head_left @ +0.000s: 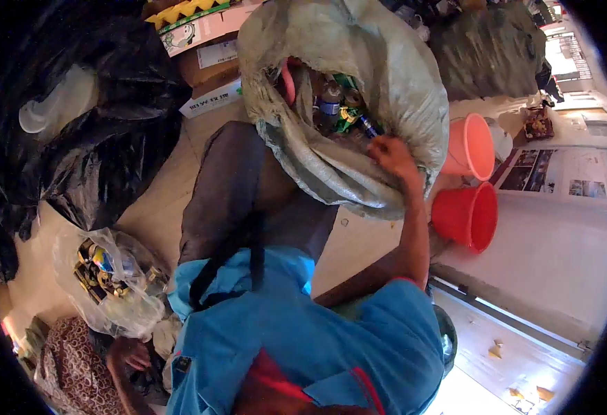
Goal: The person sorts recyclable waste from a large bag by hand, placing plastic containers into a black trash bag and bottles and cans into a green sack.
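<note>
My right hand (392, 155) reaches into the mouth of a large pale woven sack (407, 83). Its fingers are closed on the end of a slim blue cylindrical item (369, 126), perhaps a can. Deeper in the sack lie a clear plastic bottle with a blue label (330, 100) and green-and-yellow packaging (347, 119). Low on the left, my left hand (132, 354) hangs beside dark cloth or plastic, its fingers curled; whatever they hold is hidden. Just above it sits a clear plastic bag (120, 315) with gold and black cans or wrappers inside.
Black plastic bags (116, 145) fill the left side. An orange-pink bucket (480, 146) and a red bucket (463, 218) stand right of the sack. Cardboard boxes (213, 76) are stacked behind. Patterned brown fabric (75, 366) lies at lower left.
</note>
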A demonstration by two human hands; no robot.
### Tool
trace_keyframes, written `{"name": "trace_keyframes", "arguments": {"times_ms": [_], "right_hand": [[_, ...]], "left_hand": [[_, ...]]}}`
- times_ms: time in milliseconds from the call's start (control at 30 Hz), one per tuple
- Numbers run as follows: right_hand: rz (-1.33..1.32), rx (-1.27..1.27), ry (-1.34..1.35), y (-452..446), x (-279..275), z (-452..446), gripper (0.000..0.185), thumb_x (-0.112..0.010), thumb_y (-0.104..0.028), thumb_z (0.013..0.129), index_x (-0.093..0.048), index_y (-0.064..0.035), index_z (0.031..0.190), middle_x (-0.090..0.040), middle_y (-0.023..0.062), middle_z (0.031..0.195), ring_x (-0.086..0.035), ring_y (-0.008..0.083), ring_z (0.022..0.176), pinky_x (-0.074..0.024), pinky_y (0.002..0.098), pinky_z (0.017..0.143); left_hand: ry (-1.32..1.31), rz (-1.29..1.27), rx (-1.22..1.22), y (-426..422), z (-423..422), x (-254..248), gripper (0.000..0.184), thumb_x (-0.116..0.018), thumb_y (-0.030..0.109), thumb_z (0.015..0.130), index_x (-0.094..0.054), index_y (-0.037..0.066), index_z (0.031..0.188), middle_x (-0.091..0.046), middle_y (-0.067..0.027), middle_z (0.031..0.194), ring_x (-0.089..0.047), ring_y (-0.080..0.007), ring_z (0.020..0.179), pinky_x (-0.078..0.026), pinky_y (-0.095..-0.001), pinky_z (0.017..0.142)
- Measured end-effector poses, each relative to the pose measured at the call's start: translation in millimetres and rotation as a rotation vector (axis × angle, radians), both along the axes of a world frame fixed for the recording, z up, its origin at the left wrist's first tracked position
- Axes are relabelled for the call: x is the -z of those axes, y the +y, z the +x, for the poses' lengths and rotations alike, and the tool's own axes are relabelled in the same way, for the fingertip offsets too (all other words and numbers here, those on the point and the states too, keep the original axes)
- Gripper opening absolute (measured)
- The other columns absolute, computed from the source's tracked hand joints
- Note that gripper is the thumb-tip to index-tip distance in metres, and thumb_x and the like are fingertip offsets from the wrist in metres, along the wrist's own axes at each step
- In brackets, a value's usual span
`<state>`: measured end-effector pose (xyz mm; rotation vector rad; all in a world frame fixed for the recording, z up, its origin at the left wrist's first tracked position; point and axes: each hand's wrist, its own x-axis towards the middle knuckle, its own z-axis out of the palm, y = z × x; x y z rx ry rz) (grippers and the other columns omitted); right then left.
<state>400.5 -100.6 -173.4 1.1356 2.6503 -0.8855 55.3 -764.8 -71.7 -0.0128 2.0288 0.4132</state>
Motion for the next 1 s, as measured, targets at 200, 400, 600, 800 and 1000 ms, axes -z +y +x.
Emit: {"name": "trace_keyframes", "arguments": {"times_ms": [200,400,600,800,1000], "right_hand": [[0.215,0.099,-0.2,-11.5,13.7,4.7,0.033,-0.052,-0.028,0.085,-0.059,0.0008,0.098,-0.061,0.0244,0.091,-0.058,0.0416,0.083,-0.0455,0.0475,0.07],[0.146,-0.307,0.105,-32.4,-2.7,53.6,0.029,-0.046,-0.02,0.086,-0.056,0.001,0.104,-0.06,0.0252,0.096,-0.059,0.0357,0.092,-0.0456,0.0455,0.08],[0.023,-0.131,-0.286,-42.3,30.4,50.9,0.029,-0.043,-0.018,0.086,-0.057,-0.0003,0.104,-0.059,0.0245,0.099,-0.058,0.036,0.093,-0.0445,0.0423,0.083],[0.131,0.112,-0.165,-50.6,0.5,12.1,0.046,-0.067,-0.035,0.069,-0.062,0.0008,0.097,-0.062,0.0265,0.09,-0.061,0.0403,0.086,-0.048,0.0441,0.076],[-0.01,0.376,-0.113,-16.3,15.0,0.4,0.05,-0.066,-0.041,0.071,-0.063,0.0018,0.096,-0.064,0.0212,0.086,-0.063,0.0321,0.083,-0.0477,0.0389,0.074]], "left_hand": [[0.382,0.642,0.421,221.1,-28.2,-46.9,0.024,-0.052,0.008,0.09,-0.057,-0.001,0.111,-0.064,-0.0098,0.096,-0.058,-0.0149,0.088,-0.046,-0.0269,0.078],[0.602,1.459,0.913,483.2,65.7,12.0,0.022,-0.059,0.013,0.085,-0.062,0.005,0.105,-0.063,-0.0135,0.1,-0.06,-0.0276,0.094,-0.048,-0.0348,0.081],[0.546,0.914,1.469,577.3,143.8,97.1,0.032,-0.063,0.024,0.078,-0.06,0.001,0.101,-0.062,-0.019,0.092,-0.06,-0.0371,0.087,-0.049,-0.0467,0.072],[0.52,0.679,1.485,509.7,107.9,111.1,0.041,-0.064,0.025,0.076,-0.056,0.0,0.108,-0.061,-0.021,0.096,-0.058,-0.0389,0.091,-0.046,-0.0482,0.078],[0.513,0.746,1.317,506.0,100.1,130.4,0.039,-0.068,0.027,0.073,-0.058,0.0,0.099,-0.061,-0.0224,0.094,-0.058,-0.0373,0.093,-0.046,-0.046,0.079]]}}
